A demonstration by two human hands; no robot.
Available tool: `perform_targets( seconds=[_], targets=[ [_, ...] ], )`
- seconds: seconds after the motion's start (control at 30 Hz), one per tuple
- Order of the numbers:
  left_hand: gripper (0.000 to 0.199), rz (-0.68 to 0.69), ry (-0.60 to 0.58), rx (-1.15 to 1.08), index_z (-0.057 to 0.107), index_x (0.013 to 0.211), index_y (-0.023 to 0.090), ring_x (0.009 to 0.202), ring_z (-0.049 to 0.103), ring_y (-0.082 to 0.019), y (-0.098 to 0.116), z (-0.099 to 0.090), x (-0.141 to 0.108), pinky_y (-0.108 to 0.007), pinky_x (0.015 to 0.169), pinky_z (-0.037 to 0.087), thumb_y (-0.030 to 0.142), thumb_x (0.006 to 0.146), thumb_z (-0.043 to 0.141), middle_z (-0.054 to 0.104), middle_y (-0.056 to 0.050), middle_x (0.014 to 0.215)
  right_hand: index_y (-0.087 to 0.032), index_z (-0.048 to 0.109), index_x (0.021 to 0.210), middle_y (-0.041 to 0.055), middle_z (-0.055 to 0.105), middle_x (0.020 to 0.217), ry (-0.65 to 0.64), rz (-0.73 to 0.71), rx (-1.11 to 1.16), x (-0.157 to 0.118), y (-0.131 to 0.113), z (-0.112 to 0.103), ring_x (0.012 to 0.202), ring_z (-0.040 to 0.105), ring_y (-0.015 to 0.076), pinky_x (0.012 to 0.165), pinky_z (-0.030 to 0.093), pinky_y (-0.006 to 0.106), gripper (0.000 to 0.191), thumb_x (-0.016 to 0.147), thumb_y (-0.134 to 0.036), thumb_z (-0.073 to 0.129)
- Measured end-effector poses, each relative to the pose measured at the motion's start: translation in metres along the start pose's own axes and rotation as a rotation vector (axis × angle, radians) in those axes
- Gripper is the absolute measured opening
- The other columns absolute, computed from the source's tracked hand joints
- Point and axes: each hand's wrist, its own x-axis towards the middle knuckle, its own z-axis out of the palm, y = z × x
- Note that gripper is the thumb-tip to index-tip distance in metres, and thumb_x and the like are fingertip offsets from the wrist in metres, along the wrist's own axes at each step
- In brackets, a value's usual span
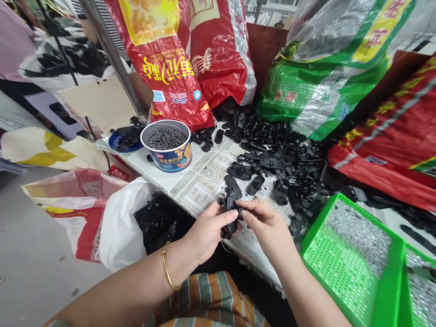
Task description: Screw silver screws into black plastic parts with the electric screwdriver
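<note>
My left hand (209, 227) is closed around a black plastic part (232, 195) with small wheels at its ends, held above the table's front edge. The fingertips of my right hand (264, 220) pinch at the right side of that part; whatever small piece is between them is too hidden to name. Just beyond, a few similar long black parts (240, 170) lie on the tiled tabletop (194, 188). A large heap of black plastic pieces (279, 159) spreads behind and to the right.
A tub (172, 159) of small dark pieces stands at the left, beside a blue dish (127, 146). Green baskets (368, 290) with shiny metal bits sit at the right. Red sacks (170, 68) and a green sack (306, 91) line the back. A white sack (119, 222) of black parts hangs below left.
</note>
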Motion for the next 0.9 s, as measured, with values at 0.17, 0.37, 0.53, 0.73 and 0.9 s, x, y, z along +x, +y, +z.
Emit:
perform_targets(
  seconds=[0.17, 0.37, 0.53, 0.73, 0.9],
  targets=[
    [0.025, -0.016, 0.019, 0.056, 0.054, 0.098, 0.018, 0.064, 0.051, -0.009, -0.004, 0.006, -0.003, -0.022, 0.056, 0.038, 0.021, 0.075, 0.061, 0.055, 0.0, 0.079, -0.026, 0.06, 0.113, 0.0041, 0.056, 0.089, -0.059, -0.267, -0.228, -0.016, -0.002, -0.018, 0.078, 0.059, 0.0142, 0.069, 0.051, 0.029, 0.032, 0.082, -0.026, 0.052],
    [0.016, -0.09, -0.031, 0.058, 0.052, 0.094, 0.017, 0.061, 0.052, -0.011, -0.005, 0.011, -0.004, -0.024, 0.054, 0.039, 0.023, 0.08, 0.05, 0.056, -0.001, 0.073, -0.028, 0.05, 0.122, 0.0045, 0.058, 0.09, -0.038, -0.675, -0.624, -0.022, 0.011, -0.037, 0.079, 0.059, 0.0128, 0.068, 0.051, 0.026, 0.04, 0.084, -0.017, 0.05],
    [0.025, -0.074, -0.052, 0.13, 0.051, 0.105, 0.019, 0.068, 0.052, -0.012, -0.006, 0.016, -0.004, -0.024, 0.054, 0.04, 0.024, 0.08, 0.05, 0.057, -0.004, 0.086, -0.021, 0.056, 0.114, 0.0026, 0.059, 0.078, 0.074, -0.704, -0.682, -0.022, 0.013, -0.038, 0.068, 0.06, 0.0114, 0.061, 0.05, 0.021, 0.034, 0.08, -0.026, 0.058],
    [0.023, -0.044, -0.075, 0.227, 0.049, 0.102, 0.02, 0.07, 0.051, -0.012, -0.007, 0.015, -0.003, -0.024, 0.056, 0.038, 0.022, 0.079, 0.052, 0.054, -0.001, 0.086, -0.014, 0.056, 0.112, 0.006, 0.063, 0.082, 0.106, -0.764, -0.854, -0.025, 0.011, -0.038, 0.072, 0.062, 0.0122, 0.064, 0.05, 0.02, 0.031, 0.084, -0.026, 0.052],
    [0.026, 0.077, -0.137, 0.318, 0.045, 0.108, 0.022, 0.086, 0.049, -0.013, -0.012, 0.013, -0.004, -0.026, 0.073, 0.04, 0.021, 0.082, 0.05, 0.056, 0.0, 0.096, -0.015, 0.062, 0.099, 0.0026, 0.063, 0.072, 0.198, -0.658, -0.925, -0.03, 0.009, -0.037, 0.06, 0.061, 0.011, 0.054, 0.046, 0.02, 0.025, 0.082, -0.033, 0.054]
  ],
)
